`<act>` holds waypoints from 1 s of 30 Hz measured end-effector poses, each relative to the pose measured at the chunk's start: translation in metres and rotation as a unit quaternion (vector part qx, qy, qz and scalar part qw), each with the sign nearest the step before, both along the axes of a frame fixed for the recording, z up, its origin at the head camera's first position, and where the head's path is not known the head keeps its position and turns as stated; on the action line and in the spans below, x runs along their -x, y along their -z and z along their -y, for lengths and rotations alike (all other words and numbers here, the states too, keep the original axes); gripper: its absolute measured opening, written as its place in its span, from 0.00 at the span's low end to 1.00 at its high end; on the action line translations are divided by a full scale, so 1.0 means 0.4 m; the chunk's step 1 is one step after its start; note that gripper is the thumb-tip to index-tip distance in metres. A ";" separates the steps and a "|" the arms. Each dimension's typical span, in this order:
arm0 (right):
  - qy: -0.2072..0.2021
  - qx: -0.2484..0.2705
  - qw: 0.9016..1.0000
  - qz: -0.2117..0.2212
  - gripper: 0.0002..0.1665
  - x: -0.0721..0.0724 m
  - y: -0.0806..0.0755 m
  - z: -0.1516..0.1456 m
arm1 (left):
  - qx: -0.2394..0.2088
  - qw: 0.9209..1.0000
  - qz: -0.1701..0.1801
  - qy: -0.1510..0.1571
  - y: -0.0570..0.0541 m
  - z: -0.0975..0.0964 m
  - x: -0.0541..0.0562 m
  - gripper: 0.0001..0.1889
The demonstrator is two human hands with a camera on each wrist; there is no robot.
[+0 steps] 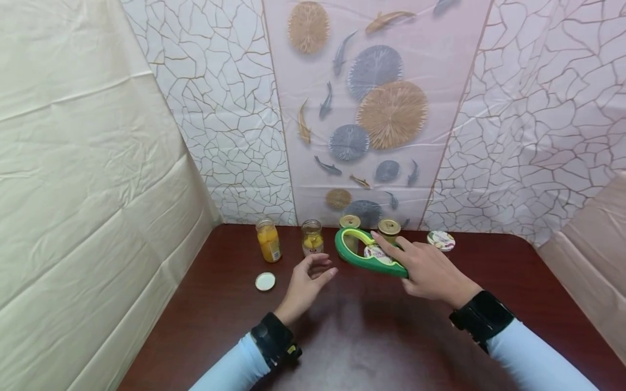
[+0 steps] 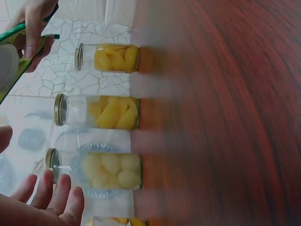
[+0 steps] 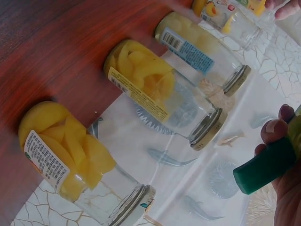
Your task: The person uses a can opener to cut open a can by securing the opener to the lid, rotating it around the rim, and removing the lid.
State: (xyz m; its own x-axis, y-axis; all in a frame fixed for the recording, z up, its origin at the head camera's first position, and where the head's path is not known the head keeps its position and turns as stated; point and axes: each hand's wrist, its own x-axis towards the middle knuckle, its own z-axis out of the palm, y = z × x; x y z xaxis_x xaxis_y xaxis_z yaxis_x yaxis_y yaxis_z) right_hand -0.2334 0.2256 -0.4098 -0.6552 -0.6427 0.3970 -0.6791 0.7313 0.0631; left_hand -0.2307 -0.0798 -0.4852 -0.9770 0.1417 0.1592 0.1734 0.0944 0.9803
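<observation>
My right hand (image 1: 432,270) grips a green jar opener (image 1: 359,262) above the table. Within the opener's lime-edged frame sits a printed lid (image 1: 375,252), whose white underside shows in the left wrist view. My left hand (image 1: 305,285) is raised, palm facing inward, fingers loosely bent and holding nothing. Just beyond it stands an uncovered jar of yellow fruit (image 1: 313,239). To the right are a gold-lidded jar of pale fruit (image 2: 113,169) and a gold-lidded jar of yellow fruit slices (image 2: 115,113). A printed-lid jar (image 3: 66,155) ends the row.
At the row's left end stands an uncovered jar of orange fruit (image 1: 269,244). A loose white lid (image 1: 265,281) lies in front of it. The jars line the back of the dark wooden table (image 1: 352,347), close to a patterned backdrop (image 1: 244,108). Pale cloth (image 1: 98,190) hangs on the left.
</observation>
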 end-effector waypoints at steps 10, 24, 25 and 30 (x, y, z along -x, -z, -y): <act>-0.006 0.001 1.000 -0.004 0.65 0.001 -0.002 0.013 | -0.101 0.986 0.073 0.107 -0.040 -0.052 0.007 0.25; -0.016 -0.009 1.000 -0.020 0.63 0.005 0.004 0.028 | -0.265 0.912 0.142 0.278 -0.082 -0.145 0.020 0.40; -0.016 -0.008 1.000 -0.020 0.62 0.005 0.005 0.029 | -0.273 0.907 0.146 0.285 -0.081 -0.149 0.021 0.41; -0.013 -0.001 1.000 -0.012 0.64 0.004 0.012 0.029 | -0.313 0.883 0.179 0.301 -0.074 -0.157 0.020 0.34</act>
State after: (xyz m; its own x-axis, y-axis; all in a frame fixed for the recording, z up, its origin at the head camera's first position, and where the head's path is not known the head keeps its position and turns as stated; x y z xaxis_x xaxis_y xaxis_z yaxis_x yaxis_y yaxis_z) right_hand -0.2350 0.2142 -0.4146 -0.6279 -0.6603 0.4120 -0.6964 0.7130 0.0813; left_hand -0.2387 -0.0169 -0.4557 -0.7585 0.6459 0.0861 -0.3249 -0.4894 0.8093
